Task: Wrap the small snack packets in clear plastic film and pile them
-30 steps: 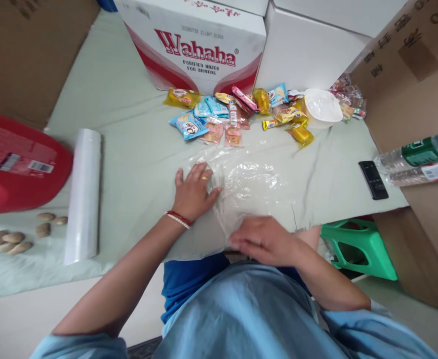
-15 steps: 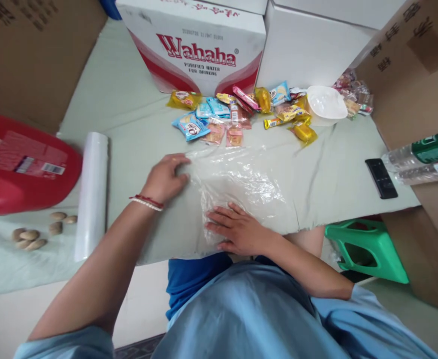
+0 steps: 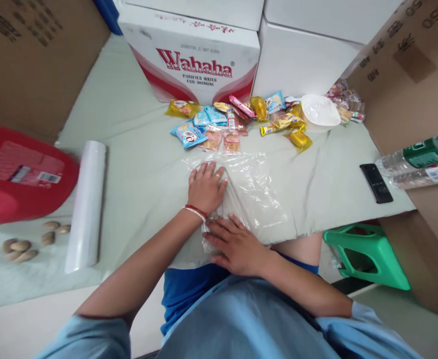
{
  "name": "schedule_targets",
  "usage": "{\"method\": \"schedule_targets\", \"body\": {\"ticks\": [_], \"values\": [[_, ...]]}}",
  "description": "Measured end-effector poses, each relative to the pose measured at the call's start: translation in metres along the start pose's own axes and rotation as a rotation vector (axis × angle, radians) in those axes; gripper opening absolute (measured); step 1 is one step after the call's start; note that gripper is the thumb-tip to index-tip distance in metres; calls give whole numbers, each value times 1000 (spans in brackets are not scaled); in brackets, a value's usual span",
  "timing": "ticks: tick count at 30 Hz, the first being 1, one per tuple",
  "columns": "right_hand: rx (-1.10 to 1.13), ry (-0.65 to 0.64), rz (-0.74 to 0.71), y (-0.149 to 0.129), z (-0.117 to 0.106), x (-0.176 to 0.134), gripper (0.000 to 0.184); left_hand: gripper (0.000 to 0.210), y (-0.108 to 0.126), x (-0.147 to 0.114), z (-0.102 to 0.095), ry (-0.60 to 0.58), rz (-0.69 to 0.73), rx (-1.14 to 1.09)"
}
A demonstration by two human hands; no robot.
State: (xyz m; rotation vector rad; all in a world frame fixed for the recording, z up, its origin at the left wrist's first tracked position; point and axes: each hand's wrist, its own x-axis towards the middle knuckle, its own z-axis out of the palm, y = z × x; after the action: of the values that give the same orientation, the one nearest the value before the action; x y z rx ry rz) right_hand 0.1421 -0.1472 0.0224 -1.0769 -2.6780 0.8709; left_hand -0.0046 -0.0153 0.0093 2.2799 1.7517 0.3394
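Observation:
A clear plastic bag [image 3: 262, 192] lies flat and wrinkled on the cloth-covered table in front of me. My left hand [image 3: 207, 188] rests on its left part, fingers stretched out and pointing away from me; red and white bracelets circle the wrist. Just nearer to me, my right hand [image 3: 236, 244] presses flat on the bag's near left corner, its fingers spread. Both hands partly hide the bag under them. Beyond the bag lie several wrapped snacks [image 3: 216, 115], in blue, yellow, pink and brown packets.
A white bowl [image 3: 320, 112] stands right of the snacks, before a Wahaha carton [image 3: 200, 65]. At left are a red jug [image 3: 24, 174], a plastic film roll [image 3: 87, 204] and several brown nut-like lumps [image 3: 20, 247]. A black phone [image 3: 376, 183] and bottles [image 3: 424, 154] lie right; below, a green stool [image 3: 368, 254].
My left hand has moved right, from the bag's far left corner onto the bag, and the left part of the film now looks folded over. My right hand stays about where it was.

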Motion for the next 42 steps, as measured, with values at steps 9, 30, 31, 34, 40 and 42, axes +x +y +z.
{"method": "schedule_targets", "body": {"ticks": [9,30,31,34,40,42], "values": [[394,244,23,68,-95,-14,33,65,-7,3,8,-5,67,91],[864,879,504,203,-183,81,63,62,-13,7,6,-28,90,7],[925,840,538,193,-173,60,63,62,-14,8,6,-25,90,-10],[1025,688,656,161,-142,14,61,61,-15,8,6,-18,92,-56],[718,606,574,115,-116,9,53,56,-16,8,4,-26,85,-106],[444,627,407,110,-121,20,44,57,-19,8,2,-31,85,-146]]}}
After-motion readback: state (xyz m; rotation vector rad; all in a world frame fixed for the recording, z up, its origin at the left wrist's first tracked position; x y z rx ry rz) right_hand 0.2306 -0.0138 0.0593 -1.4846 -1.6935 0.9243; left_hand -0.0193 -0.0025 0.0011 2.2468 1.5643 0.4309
